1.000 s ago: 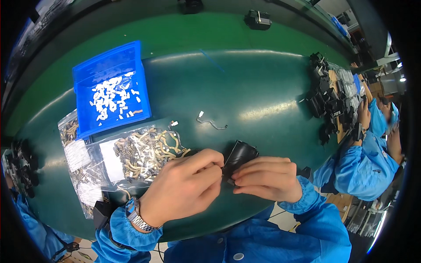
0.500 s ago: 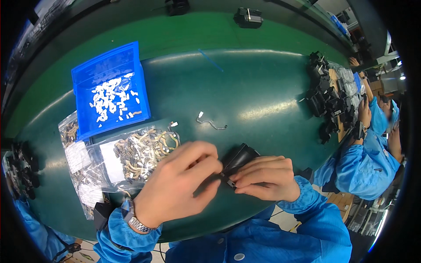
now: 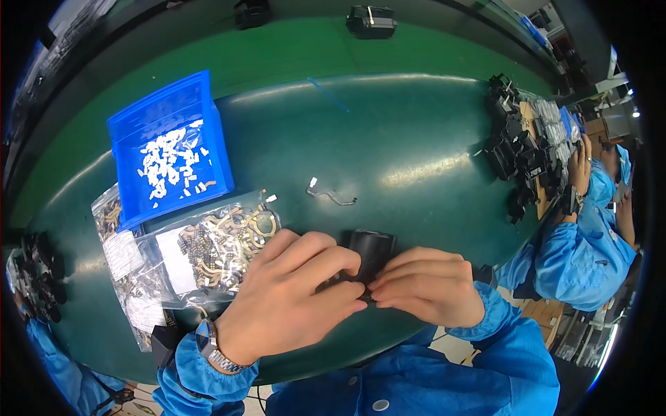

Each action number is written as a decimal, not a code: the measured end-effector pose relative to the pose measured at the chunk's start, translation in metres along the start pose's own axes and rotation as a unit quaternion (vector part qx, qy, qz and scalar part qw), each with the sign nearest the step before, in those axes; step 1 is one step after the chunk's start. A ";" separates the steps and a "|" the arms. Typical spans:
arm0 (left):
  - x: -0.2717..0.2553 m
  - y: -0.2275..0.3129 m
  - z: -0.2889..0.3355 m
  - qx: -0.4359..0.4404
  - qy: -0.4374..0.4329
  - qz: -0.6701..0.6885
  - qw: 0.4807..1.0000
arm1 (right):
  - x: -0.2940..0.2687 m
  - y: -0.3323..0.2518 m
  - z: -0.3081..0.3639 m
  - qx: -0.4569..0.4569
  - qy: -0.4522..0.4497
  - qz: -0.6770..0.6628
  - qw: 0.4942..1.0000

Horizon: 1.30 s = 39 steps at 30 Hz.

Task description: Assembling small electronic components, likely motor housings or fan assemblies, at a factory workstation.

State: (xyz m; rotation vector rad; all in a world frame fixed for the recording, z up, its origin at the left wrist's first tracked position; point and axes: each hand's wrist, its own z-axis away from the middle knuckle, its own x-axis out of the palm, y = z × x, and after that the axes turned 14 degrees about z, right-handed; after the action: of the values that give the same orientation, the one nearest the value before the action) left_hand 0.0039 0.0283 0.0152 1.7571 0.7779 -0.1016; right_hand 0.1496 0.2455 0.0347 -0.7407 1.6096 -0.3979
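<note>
A black plastic housing (image 3: 375,248) with a rounded, glossy end sits between my two hands, just above the green table. My right hand (image 3: 431,286) grips its near right side with fingers pressed together. From the left, my left hand (image 3: 291,299) reaches in with thumb and index finger pinched at the housing's near end. Whatever those fingertips hold is hidden. Beyond the housing lies a short dark cable (image 3: 334,198) with a white connector. Close to my left hand is a clear plastic bag (image 3: 239,243) full of small cables with a white label.
At the left stands a blue bin (image 3: 225,163) with many small white pieces inside. A second bag (image 3: 114,256) lies partly beneath it. Black housings (image 3: 501,152) are piled at the right edge, near a co-worker in blue (image 3: 579,256). Another black unit (image 3: 371,22) sits beyond the table.
The housing has turned to point more directly away from me. My fingertips have drawn together at its near end, covering the small shiny part that showed between them.
</note>
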 end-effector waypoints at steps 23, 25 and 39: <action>0.005 0.001 0.002 -0.012 -0.007 0.024 1.000 | 0.004 0.006 0.008 -0.191 0.069 0.195 0.960; 0.004 0.001 0.002 -0.015 -0.011 0.027 0.999 | 0.001 0.009 0.003 -0.226 0.067 0.212 0.948; -0.011 0.015 0.004 -0.062 0.220 0.123 0.966 | -0.035 0.009 -0.035 -0.142 0.130 0.096 0.977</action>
State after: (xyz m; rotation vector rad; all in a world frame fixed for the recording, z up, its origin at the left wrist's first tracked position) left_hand 0.0047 0.0180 0.0312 1.7621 0.8509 0.5114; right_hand 0.1149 0.2697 0.0615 -0.7604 1.9931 -0.1270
